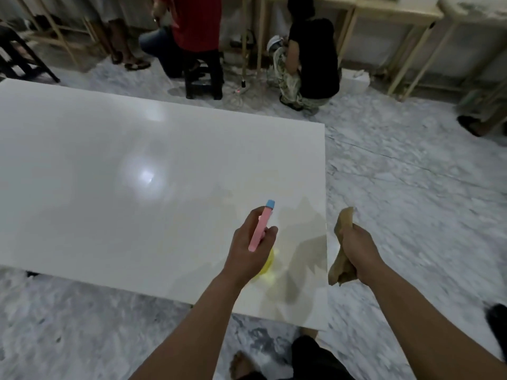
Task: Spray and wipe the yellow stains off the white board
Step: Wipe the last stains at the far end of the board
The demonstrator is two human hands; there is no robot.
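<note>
A large glossy white board (115, 171) lies flat in front of me. My left hand (248, 248) hovers over its near right corner, closed around a spray bottle (260, 227) with a pink head, a blue nozzle tip and a yellow body mostly hidden under my palm. A faint yellowish stain (271, 275) shows on the board just below that hand. My right hand (356, 250) is off the board's right edge, gripping a crumpled tan cloth (341, 259) above the floor.
Grey marble floor (411, 193) surrounds the board. One person in red sits on a dark stool (204, 83) beyond the far edge, another in black crouches (310, 64) beside. Pale wooden table legs (408, 58) line the back. My foot (241, 363) is below the near edge.
</note>
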